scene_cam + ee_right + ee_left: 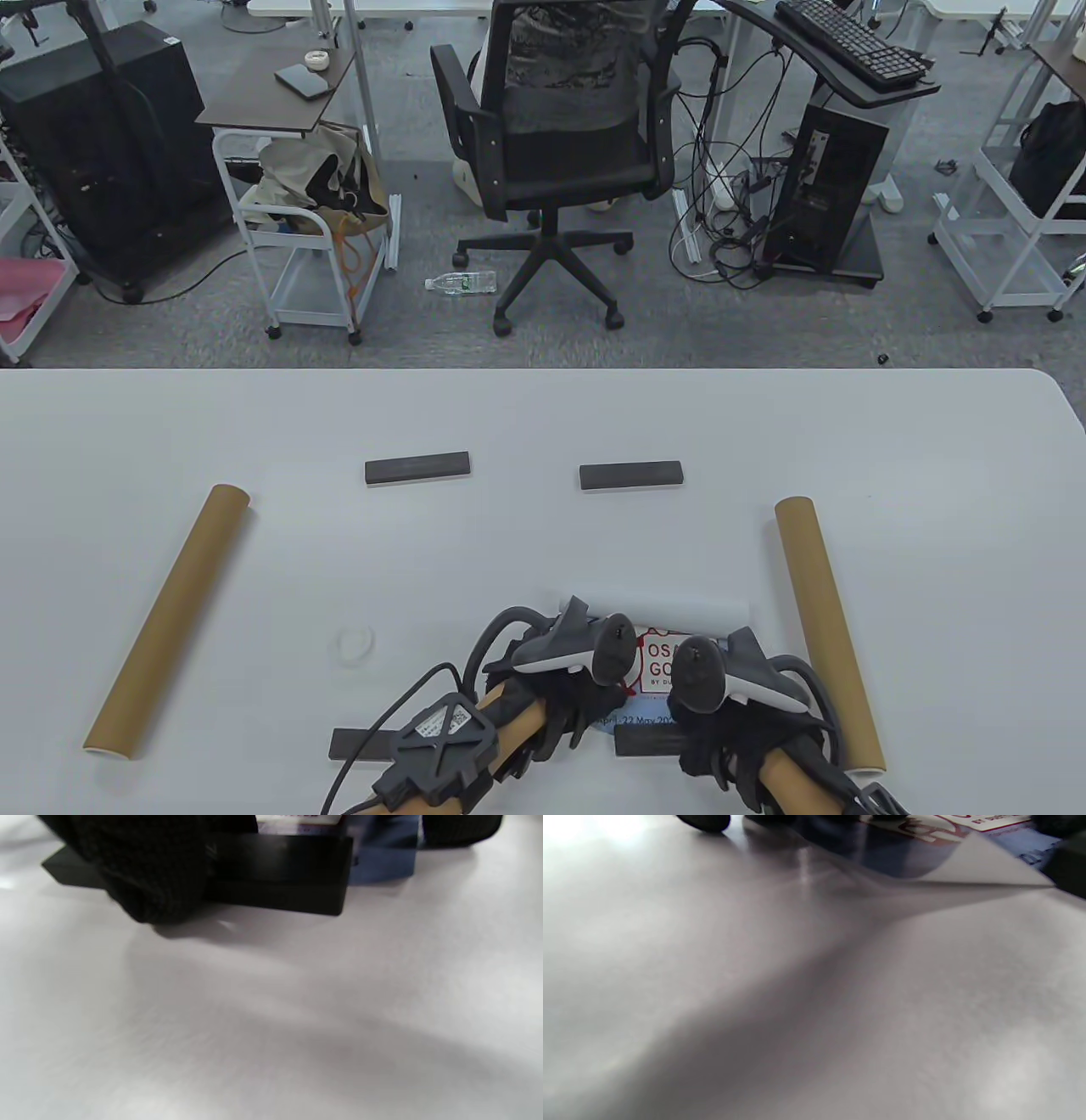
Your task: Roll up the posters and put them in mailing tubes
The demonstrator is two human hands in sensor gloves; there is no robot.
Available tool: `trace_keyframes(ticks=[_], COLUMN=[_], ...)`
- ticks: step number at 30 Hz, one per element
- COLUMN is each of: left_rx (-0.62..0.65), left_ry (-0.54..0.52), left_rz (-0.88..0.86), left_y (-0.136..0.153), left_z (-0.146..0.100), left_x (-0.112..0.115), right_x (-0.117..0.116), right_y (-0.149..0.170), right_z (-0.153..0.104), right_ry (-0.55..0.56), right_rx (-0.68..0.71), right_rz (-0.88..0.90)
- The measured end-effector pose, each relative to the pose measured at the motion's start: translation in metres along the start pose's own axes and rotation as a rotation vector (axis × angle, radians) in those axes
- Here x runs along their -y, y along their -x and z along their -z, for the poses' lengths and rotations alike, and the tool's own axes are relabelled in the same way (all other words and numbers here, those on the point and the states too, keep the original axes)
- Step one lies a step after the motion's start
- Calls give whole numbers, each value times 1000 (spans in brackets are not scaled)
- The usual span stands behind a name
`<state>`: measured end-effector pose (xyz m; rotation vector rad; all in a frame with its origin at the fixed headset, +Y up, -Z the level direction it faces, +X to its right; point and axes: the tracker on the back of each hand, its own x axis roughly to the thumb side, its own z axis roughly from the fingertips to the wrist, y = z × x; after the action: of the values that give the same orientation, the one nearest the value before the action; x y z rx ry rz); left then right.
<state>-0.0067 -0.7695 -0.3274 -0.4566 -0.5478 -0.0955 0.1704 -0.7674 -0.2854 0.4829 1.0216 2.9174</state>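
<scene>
- Nearest, at the poster's (660,655) near edge: a black weight bar (642,740) pinning the sheet, with a second black bar (355,745) off to the poster's left on the white table (543,526).
- On the poster's near half: left hand (547,700) and right hand (721,747), both gloved in black, trackers on their backs.
- Left hand: fingertips (704,821) down by the poster's left side in the left wrist view; curled or flat, cannot tell.
- Right hand: one gloved finger (148,878) against the pinning bar in the right wrist view; gripping it or only touching, cannot tell.
- Look of the poster: glossy printed face with red lettering on white and a blue band below, white back, one near corner (984,866) lifted off the table.
- At the poster's far edge: a white roll (670,609), already curled, lying crosswise.
- Likely handling: light, thin, springy, easily creased, prone to unrolling once let go.
- Best taken at both ends of the roll with flat fingers, pressure even, bar cleared first.
- Left of the poster: a faint clear ring (354,645), then a brown cardboard mailing tube (167,624) lying at a slant, well apart.
- Right of the poster: a second mailing tube (827,628), just beside it; stiff, light, apt to roll.
- Beyond the poster: two more black bars (417,469) (630,475) side by side.
- Past the table, far from the poster: a black office chair (564,153).
</scene>
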Motion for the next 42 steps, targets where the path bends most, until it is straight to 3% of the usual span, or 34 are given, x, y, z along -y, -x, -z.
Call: trace_keyframes(ticks=[4, 13, 14, 18, 23, 33, 38, 42], left_rx=[7, 19, 18, 22, 20, 22, 77, 62], left_ry=[6, 10, 10, 2, -19, -78, -18, -95], left_rz=[-25, -8, -6, -7, -54, 34, -30, 29], left_y=[3, 6, 6, 7, 9, 0, -4, -8], left_z=[2, 2, 2, 2, 1, -1, -5, -5], left_x=[-4, -5, -5, -5, -5, -3, 2, 2], right_x=[-2, 0, 1, 12, 13, 5, 5, 6], right_y=[-2, -7, -6, 4, 9, -6, -2, 2], right_z=[-2, -8, -9, -13, -12, 5, 8, 7], right_ry=[-71, -58, -45, 185, 347, 339, 354, 355], right_rx=[-3, 16, 21, 39, 3, -94, -131, -119], right_rz=[19, 36, 28, 146, 170, -14, 60, 100])
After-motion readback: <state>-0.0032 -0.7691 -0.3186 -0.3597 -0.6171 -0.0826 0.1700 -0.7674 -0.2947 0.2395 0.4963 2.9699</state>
